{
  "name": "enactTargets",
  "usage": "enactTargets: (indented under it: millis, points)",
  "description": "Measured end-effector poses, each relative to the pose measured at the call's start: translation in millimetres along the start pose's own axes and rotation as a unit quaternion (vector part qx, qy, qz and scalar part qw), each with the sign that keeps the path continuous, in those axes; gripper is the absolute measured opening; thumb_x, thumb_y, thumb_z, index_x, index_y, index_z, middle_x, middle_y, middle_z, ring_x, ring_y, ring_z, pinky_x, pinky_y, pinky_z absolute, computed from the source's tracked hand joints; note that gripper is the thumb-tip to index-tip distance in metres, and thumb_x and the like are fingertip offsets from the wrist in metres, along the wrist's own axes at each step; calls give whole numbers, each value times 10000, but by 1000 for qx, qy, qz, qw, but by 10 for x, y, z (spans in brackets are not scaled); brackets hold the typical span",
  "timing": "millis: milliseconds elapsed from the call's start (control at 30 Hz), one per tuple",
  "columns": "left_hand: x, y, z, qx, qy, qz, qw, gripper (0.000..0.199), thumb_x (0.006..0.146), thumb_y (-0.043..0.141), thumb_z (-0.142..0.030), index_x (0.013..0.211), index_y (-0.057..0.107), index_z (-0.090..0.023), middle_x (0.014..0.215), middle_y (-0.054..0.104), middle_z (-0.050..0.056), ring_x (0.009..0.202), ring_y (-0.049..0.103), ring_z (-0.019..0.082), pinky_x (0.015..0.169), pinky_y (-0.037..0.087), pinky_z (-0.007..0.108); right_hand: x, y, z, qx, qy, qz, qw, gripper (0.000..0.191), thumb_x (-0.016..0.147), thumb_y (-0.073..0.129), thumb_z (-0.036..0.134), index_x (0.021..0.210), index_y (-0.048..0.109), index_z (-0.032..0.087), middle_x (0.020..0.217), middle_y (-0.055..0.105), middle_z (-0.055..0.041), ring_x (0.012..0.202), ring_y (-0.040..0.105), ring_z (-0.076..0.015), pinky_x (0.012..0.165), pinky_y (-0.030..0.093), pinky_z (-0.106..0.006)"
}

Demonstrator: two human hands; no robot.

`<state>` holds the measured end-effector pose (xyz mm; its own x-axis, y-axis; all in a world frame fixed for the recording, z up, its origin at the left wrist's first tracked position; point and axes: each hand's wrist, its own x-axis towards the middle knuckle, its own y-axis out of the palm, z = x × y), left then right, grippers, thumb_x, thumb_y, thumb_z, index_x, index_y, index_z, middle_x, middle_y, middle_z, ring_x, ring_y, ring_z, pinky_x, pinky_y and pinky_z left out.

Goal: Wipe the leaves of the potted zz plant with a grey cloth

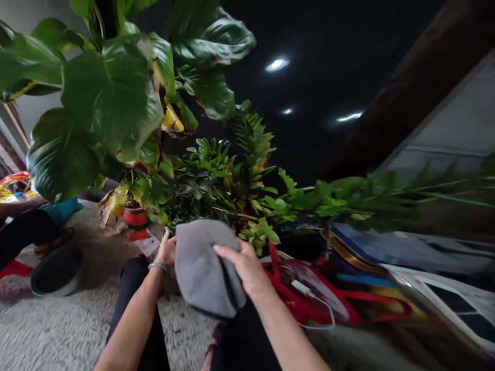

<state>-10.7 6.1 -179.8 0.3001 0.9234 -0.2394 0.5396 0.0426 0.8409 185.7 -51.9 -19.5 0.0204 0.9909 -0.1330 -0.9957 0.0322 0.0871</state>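
A grey cloth item (203, 263), rounded and folded, with a dark lower edge, is held up over my knees. My right hand (245, 263) grips its right side, the thumb lying on top and the other fingers hidden beneath. At its left edge is my left hand (166, 250), a band around the wrist. The left thumb points up, and the other fingers are partly hidden behind the cloth.
Leafy plants rise ahead, one in a red pot (136, 217). A red bag (301, 293) with a white cable lies at the right. On the left are a dark basin (58, 270), another person's leg (23, 234) and a printed paper (147, 243).
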Motion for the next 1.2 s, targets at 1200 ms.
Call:
enactTargets:
  millis: [1200]
  points:
    - [13, 4, 77, 61, 16, -35, 997, 667, 970, 339, -628, 1287, 642, -126, 1144, 741, 162, 1109, 663, 304, 980, 471, 431, 325, 248, 5, 182, -2, -135, 974, 365, 451, 825, 328, 773, 729, 184, 774, 794, -50, 751, 725, -260, 697, 575, -350]
